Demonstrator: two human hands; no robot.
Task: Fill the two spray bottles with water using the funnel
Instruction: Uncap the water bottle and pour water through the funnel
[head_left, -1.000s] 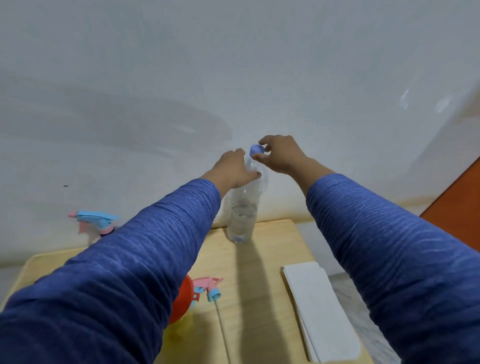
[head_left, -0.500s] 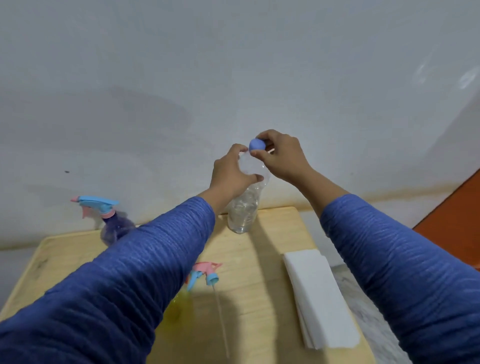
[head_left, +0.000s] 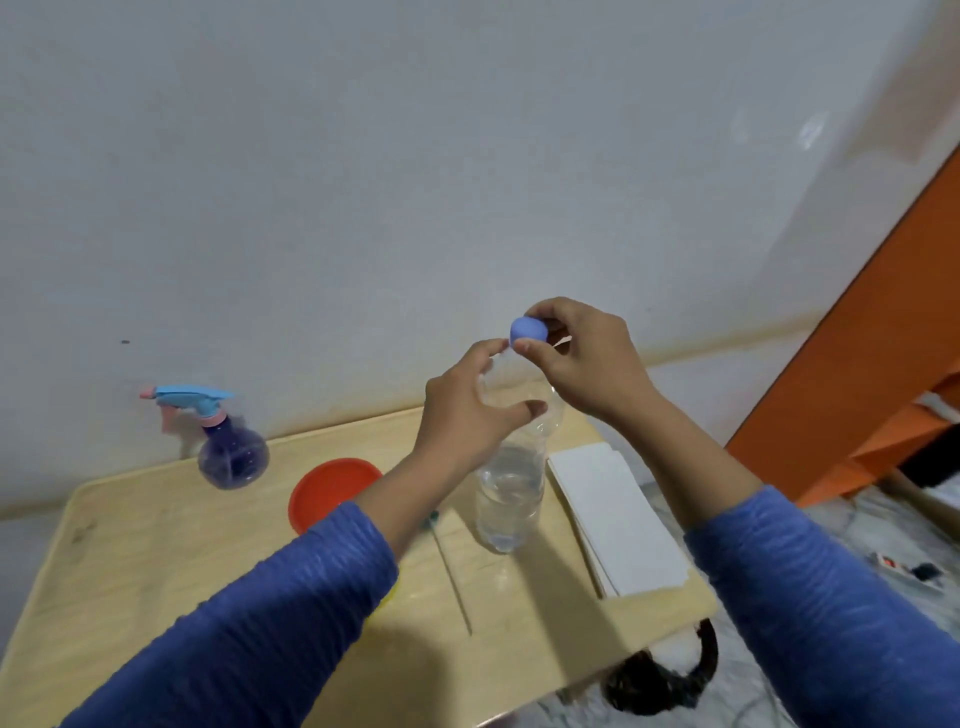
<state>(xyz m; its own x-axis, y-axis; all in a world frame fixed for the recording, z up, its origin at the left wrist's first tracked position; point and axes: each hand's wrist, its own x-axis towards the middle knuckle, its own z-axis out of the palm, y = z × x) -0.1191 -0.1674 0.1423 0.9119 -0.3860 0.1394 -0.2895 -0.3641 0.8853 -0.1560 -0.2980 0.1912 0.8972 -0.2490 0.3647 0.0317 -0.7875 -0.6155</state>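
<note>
A clear plastic water bottle, partly filled, stands upright on the wooden table. My left hand grips its upper part. My right hand pinches the blue cap at the bottle's top. A purple spray bottle with a blue and pink trigger head stands at the table's back left. The red funnel shows beside my left forearm, which hides what lies under it. A thin dip tube lies on the table near the water bottle.
A stack of white paper towels lies at the table's right edge. A bit of yellow shows under my left sleeve. A dark round object sits on the floor by the table's front right corner. An orange panel stands at the right.
The view has tilted down and shifted, so the table, the funnel and the spray bottle show more fully. Both hands stay on the water bottle and its cap.
</note>
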